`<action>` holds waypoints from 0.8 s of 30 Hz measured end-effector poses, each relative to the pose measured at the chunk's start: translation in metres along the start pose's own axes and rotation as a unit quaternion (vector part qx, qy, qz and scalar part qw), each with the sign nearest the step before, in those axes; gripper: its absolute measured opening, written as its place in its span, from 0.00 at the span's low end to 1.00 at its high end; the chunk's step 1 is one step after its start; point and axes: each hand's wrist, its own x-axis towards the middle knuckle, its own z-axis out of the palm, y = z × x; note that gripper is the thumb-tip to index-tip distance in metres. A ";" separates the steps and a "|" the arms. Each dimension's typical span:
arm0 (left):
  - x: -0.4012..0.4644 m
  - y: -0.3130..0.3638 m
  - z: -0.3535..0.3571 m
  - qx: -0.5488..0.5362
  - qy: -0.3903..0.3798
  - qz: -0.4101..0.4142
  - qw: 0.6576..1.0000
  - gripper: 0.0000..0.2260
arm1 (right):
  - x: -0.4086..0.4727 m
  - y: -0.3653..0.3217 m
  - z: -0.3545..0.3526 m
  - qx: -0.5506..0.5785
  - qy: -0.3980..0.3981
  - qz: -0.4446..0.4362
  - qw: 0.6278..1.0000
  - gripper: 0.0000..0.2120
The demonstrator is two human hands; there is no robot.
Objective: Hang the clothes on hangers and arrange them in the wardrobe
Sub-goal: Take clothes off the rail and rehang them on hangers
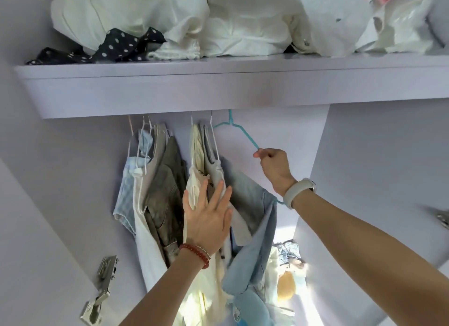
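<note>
My right hand (273, 164) pinches the teal hanger (239, 129) carrying blue jeans (250, 199); left hand (209, 214) flat, fingers straight, pressing the hung clothes (165, 180).

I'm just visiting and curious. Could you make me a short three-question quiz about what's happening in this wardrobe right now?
1. True or false: the right hand grips the blue hanger.
2. What does the left hand do? A) presses flat on the hung clothes B) holds a hanger C) hangs idle
3. What pattern has the dark cloth on the shelf?

Key: 1 true; 2 A; 3 white dots.
</note>
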 end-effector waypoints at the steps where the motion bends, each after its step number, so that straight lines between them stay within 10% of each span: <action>1: 0.000 -0.001 0.001 -0.004 0.001 -0.006 1.000 0.21 | 0.002 0.000 -0.005 0.008 0.012 -0.003 1.000 0.13; 8: -0.001 -0.001 0.012 -0.023 -0.053 -0.076 0.995 0.23 | -0.008 0.015 -0.035 0.059 0.063 -0.020 0.996 0.13; 18: -0.032 0.036 -0.006 -0.161 0.095 0.014 0.982 0.16 | -0.124 0.103 -0.084 -0.035 0.100 0.027 0.994 0.21; 24: -0.055 0.096 0.015 -0.356 -0.050 0.079 0.930 0.21 | -0.222 0.157 -0.155 -0.136 0.167 0.110 0.970 0.26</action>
